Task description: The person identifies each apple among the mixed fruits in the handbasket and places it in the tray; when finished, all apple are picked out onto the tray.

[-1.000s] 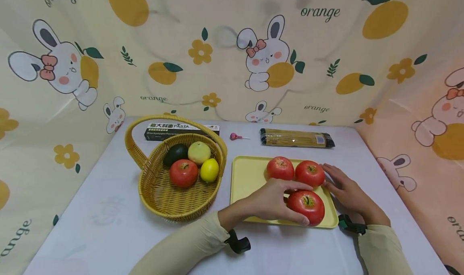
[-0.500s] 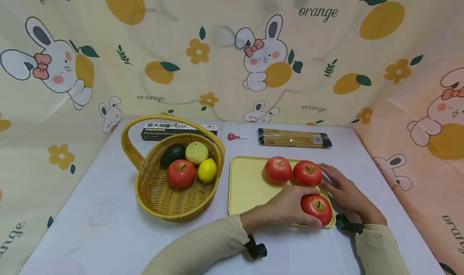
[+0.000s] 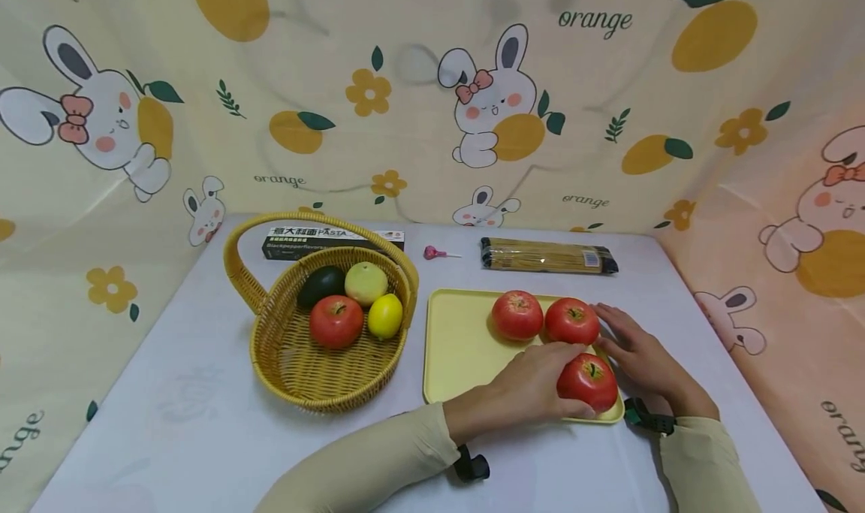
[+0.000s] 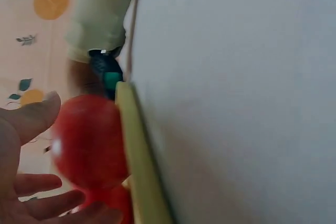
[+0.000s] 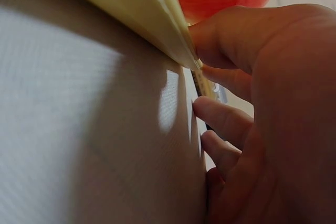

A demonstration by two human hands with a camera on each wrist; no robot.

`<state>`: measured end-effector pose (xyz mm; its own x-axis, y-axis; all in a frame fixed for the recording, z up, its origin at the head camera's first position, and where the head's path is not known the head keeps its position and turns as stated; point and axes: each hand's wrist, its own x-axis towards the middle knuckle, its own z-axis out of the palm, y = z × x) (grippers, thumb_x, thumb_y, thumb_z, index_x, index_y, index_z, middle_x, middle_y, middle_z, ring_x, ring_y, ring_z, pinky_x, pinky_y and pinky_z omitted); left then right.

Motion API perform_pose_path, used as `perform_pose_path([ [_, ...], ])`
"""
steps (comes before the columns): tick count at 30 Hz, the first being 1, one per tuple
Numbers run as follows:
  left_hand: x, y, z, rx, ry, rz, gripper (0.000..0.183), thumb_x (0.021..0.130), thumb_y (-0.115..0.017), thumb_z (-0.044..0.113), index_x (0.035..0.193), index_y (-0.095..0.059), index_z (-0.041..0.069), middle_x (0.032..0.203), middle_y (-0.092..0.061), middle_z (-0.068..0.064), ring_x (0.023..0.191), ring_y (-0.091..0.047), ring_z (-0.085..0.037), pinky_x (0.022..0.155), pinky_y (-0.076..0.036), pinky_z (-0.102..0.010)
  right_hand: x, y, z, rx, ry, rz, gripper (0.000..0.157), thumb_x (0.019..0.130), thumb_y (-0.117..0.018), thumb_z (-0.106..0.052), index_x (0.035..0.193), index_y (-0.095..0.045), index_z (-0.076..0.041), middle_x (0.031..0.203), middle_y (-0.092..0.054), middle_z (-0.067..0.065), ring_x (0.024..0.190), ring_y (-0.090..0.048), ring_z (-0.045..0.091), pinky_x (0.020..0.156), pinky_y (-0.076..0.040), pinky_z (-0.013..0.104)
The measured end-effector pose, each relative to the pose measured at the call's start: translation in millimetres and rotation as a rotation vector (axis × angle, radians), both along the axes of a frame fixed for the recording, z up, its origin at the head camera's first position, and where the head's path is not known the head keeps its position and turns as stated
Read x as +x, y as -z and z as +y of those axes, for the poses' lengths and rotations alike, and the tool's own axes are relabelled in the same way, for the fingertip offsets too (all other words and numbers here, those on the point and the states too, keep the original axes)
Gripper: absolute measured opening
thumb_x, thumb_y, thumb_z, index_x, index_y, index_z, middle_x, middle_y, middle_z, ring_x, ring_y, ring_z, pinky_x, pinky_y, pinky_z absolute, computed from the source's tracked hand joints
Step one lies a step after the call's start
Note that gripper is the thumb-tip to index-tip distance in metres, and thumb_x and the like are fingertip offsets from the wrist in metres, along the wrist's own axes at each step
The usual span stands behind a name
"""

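Note:
In the head view a yellow rectangular tray (image 3: 453, 340) bears three red apples. My left hand (image 3: 530, 389) is beside the front-right apple (image 3: 593, 381), thumb and fingers spread around its left side. The left wrist view shows the thumb (image 4: 39, 116) standing off this apple (image 4: 89, 140), with the fingers loosely extended near it. Behind stand the back-left apple (image 3: 516, 315) and the back-right apple (image 3: 571, 321). My right hand (image 3: 642, 359) lies along the tray's right edge. In the right wrist view its thumb (image 5: 215, 40) touches the tray rim (image 5: 173, 30), fingers loosely bent below.
A wicker basket (image 3: 324, 389) with a tall handle stands left of the tray, holding an avocado (image 3: 321, 288), a red apple (image 3: 336, 322), a pale green round fruit (image 3: 366, 283) and a lemon (image 3: 385, 316). Behind lie a pasta box (image 3: 290, 248), a lollipop (image 3: 432, 252) and a noodle packet (image 3: 547, 256).
My left hand has carried the front apple rightward to the tray's front-right corner, and its thumb and fingers have loosened. The right hand has stayed at the tray's edge.

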<state>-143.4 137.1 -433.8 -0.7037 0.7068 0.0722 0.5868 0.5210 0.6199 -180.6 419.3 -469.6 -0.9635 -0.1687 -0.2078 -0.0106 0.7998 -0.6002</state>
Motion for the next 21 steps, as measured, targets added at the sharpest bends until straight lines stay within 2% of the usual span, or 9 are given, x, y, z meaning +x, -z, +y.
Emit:
perform_pose_path([
  [3,1.7,-9.1,-17.6,0.077,0.021,-0.043,0.079,0.093,-0.087,0.048,0.16,-0.055,0.021,0.152,-0.065,0.011,0.133,-0.062,-0.005,0.104,-0.055,-0.017,0.6,0.0,0.3,0.005,0.005,-0.002,0.08,0.111,-0.062,-0.047,0.176,-0.026,-0.019,0.18,-0.018,0.028,0.162,-0.014,0.063,0.108,-0.026,0.093],
  [7,2.4,-23.2,-52.0,0.274,0.079,-0.236,0.071,0.094,-0.089,0.034,0.156,-0.06,0.017,0.152,-0.067,0.005,0.129,-0.066,-0.005,0.097,-0.058,-0.015,0.4,0.0,0.4,0.001,0.003,-0.003,0.08,0.11,-0.062,-0.048,0.176,-0.025,-0.02,0.18,-0.018,0.028,0.161,-0.015,0.063,0.108,-0.028,0.093],
  [10,5.3,-32.1,-82.2,0.387,0.098,-0.355,0.069,0.093,-0.09,0.024,0.155,-0.061,0.016,0.151,-0.068,0.001,0.127,-0.068,-0.003,0.1,-0.058,-0.017,-0.7,0.2,0.5,-0.001,-0.001,0.001,0.08,0.111,-0.062,-0.047,0.176,-0.025,-0.02,0.18,-0.018,0.027,0.161,-0.015,0.063,0.109,-0.028,0.092],
  [15,12.7,-41.3,-133.7,0.484,0.102,-0.408,0.068,0.092,-0.09,0.015,0.154,-0.062,0.014,0.149,-0.07,-0.003,0.128,-0.07,-0.004,0.109,-0.057,-0.025,-2.6,1.1,2.2,0.004,-0.007,0.011,0.079,0.111,-0.061,-0.046,0.176,-0.024,-0.019,0.18,-0.018,0.027,0.162,-0.014,0.062,0.109,-0.028,0.092],
  [18,15.0,-42.0,-165.3,0.52,0.097,-0.406,0.066,0.093,-0.088,0.012,0.154,-0.061,0.008,0.15,-0.069,-0.007,0.132,-0.07,-0.01,0.112,-0.057,-0.031,-3.2,1.8,2.4,0.006,-0.011,0.01,0.08,0.111,-0.061,-0.046,0.176,-0.024,-0.019,0.18,-0.018,0.028,0.162,-0.014,0.062,0.109,-0.029,0.092],
  [21,14.1,-40.4,-196.9,0.523,0.08,-0.371,0.065,0.095,-0.086,0.012,0.154,-0.06,0.004,0.15,-0.069,-0.012,0.133,-0.071,-0.017,0.112,-0.058,-0.036,-2.5,2.3,2.5,0.011,-0.006,0.005,0.08,0.111,-0.062,-0.045,0.176,-0.023,-0.018,0.18,-0.017,0.029,0.161,-0.014,0.063,0.108,-0.029,0.092],
])
